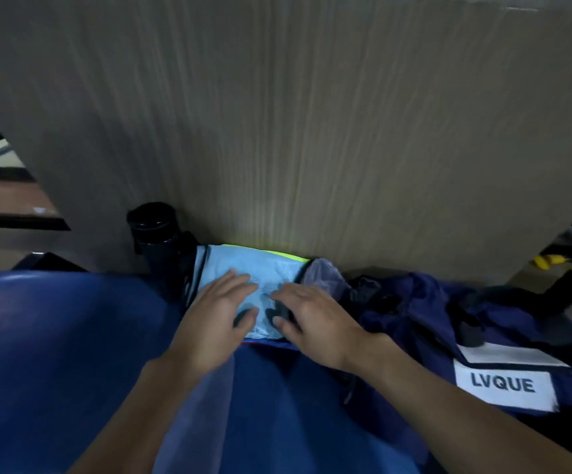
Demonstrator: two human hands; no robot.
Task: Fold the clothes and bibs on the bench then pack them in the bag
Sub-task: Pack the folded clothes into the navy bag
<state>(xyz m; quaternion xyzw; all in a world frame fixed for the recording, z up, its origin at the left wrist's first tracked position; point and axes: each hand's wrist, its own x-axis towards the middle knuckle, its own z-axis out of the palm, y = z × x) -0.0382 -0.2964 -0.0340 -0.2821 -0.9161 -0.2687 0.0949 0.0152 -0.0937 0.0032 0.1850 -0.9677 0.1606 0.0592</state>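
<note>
The blue worktop (55,336) spreads under and to the left of our hands, and the navy bag (424,302) lies slumped just to the right of our right hand (315,316), its mouth not plain to see

Under both hands lies the task's thing, a folded light blue bib (260,271) of mesh cloth, with a neon yellow edge (277,254) showing beyond our fingertips. Our left hand (219,309) and right hand rest flat on it, fingers straight and slightly spread, pressing and gripping nothing

We judge the bib light, thin, limp and rather slick, so the fold may spring open. Better to slide fingers under both side edges and lift it as one flat packet

A white label (503,388) on the bag, right of our right wrist, reads "LVQUE". Dark print on the bib between our hands is too covered to read
</note>
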